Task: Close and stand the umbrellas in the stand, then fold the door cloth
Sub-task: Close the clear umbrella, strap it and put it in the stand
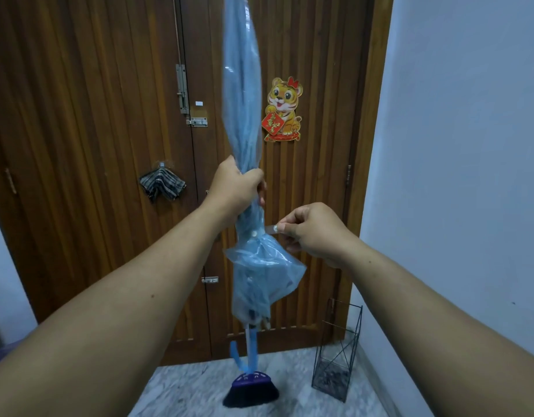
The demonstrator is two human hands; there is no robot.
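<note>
A translucent light-blue umbrella (242, 94) is folded up and held upright in front of the wooden door, tip up, with its blue hooked handle (250, 353) hanging down. My left hand (237, 188) grips the gathered canopy around its middle. My right hand (310, 230) pinches the clear closing strap (270, 229) just to the right of the canopy, pulled taut. The black wire umbrella stand (337, 356) sits on the floor at the lower right, by the wall. A striped grey cloth (162, 183) hangs on a hook on the door's left leaf.
The wooden double door (94, 145) fills the background, with bolts and a tiger sticker (283, 109). A dark broom head (252, 389) lies on the marble floor below the umbrella. A white wall (455, 145) closes off the right side.
</note>
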